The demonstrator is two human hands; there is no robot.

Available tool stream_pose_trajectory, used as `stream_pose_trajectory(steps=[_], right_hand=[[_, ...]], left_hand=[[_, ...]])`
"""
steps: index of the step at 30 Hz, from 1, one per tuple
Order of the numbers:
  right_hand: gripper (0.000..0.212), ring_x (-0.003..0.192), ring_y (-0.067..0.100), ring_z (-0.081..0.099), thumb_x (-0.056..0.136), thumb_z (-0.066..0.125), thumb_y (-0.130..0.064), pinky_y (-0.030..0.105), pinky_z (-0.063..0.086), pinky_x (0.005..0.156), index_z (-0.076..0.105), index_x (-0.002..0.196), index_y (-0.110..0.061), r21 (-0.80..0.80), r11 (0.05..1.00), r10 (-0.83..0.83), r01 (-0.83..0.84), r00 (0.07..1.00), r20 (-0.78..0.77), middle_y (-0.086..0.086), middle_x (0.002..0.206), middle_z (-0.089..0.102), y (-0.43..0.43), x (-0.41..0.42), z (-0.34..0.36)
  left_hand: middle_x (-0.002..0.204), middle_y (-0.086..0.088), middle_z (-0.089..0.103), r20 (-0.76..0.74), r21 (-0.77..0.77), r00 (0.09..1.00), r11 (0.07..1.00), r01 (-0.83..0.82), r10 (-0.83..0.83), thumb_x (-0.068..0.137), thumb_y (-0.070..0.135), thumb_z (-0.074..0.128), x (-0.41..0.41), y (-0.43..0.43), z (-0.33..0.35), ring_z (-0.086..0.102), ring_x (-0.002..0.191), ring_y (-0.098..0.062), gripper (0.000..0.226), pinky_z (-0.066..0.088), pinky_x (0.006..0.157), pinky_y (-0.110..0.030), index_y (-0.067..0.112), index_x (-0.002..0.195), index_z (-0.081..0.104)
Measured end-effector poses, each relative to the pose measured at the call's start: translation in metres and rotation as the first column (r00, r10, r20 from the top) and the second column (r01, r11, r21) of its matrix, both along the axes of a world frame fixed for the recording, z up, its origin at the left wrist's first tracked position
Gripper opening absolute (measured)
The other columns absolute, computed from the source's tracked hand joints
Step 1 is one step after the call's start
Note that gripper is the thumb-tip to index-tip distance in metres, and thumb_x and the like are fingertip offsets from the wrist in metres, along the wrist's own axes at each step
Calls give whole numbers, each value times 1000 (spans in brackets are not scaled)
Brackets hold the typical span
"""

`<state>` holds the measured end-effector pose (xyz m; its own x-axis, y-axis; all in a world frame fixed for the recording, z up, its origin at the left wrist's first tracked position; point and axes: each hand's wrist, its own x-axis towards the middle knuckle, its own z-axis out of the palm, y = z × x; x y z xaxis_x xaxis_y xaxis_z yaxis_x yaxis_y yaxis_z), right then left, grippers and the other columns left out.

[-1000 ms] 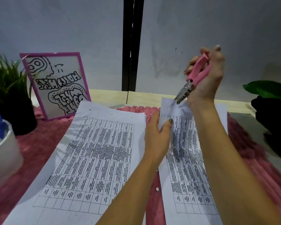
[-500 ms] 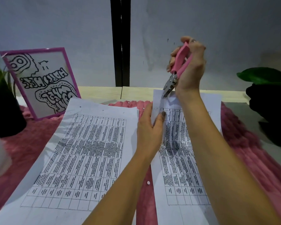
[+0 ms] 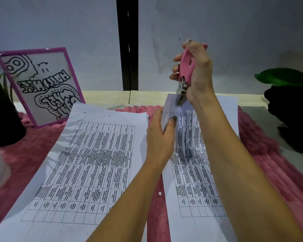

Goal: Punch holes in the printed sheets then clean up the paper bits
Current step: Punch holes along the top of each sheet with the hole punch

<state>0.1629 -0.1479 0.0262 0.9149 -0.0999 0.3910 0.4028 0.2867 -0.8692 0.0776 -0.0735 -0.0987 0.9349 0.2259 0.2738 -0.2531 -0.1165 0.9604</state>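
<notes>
Right hand (image 3: 198, 72): fingers and thumb curled round the pink handles of a single-hole punch (image 3: 185, 67), which is held upright with its handles drawn close together. The punch's metal head, directly below this hand, meets the top edge of a printed sheet (image 3: 191, 172) near its far left corner. Whether the head has bitten through the paper cannot be told.

Left hand (image 3: 160, 137): below and to the left of the right hand, it pinches the left edge of the same sheet, thumb lying on the printed face and the other fingers hidden beneath. The edge is lifted off the surface there.

Left of the left hand, a second printed sheet (image 3: 94, 154) lies flat, with small holes along its far edge. Between the two sheets, nearer the person than the left hand, one white paper bit (image 3: 159, 193) rests on the pink fluffy mat (image 3: 33, 154). Further bits dot the mat's far edge.

Far left of both hands: a purple-framed drawing (image 3: 38, 84) standing tilted, and a black plant pot (image 3: 3, 123). Beyond the mat, the pale desk (image 3: 108, 96) meets a grey wall. Far right: a green leaf (image 3: 278, 77).
</notes>
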Motion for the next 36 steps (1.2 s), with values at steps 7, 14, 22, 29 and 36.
stream_pose_trajectory(steps=[7,14,22,29,36], right_hand=[[24,51,18,48,76,58,-27,29,42,52,59,83,-5,96,995,-27,26,1000,3,7,67,56,4,-2,-1],[29,51,19,47,76,56,-28,29,42,52,58,89,-2,142,990,-3,1,1000,18,8,66,56,5,-3,0],[22,51,17,45,77,55,-26,26,40,48,58,84,-5,109,994,26,-28,999,20,7,66,54,7,-4,-2],[13,46,18,40,77,53,-21,24,34,45,54,75,-8,148,989,6,-10,1000,27,9,64,51,4,-3,-2],[13,44,18,39,79,52,-15,23,32,44,52,67,-8,144,988,-54,47,998,43,8,59,50,4,0,-7]], left_hand=[[134,3,56,17,-15,1000,1000,15,-15,92,46,50,0,0,0,53,124,-17,49,48,101,-47,28,138,44],[138,5,54,6,-33,1000,999,25,-25,89,57,51,1,0,-2,51,128,-15,59,47,102,-47,31,141,41],[147,9,45,-2,9,1000,1000,15,-15,95,45,52,-2,-1,0,38,136,-5,52,37,112,-43,29,143,41],[135,13,55,-2,18,1000,999,28,-28,93,49,51,-5,-1,5,49,127,-5,49,43,107,-43,28,137,46],[113,8,61,67,-13,998,1000,-17,18,96,21,57,-13,-1,13,60,102,-3,32,54,86,-35,28,123,43]])
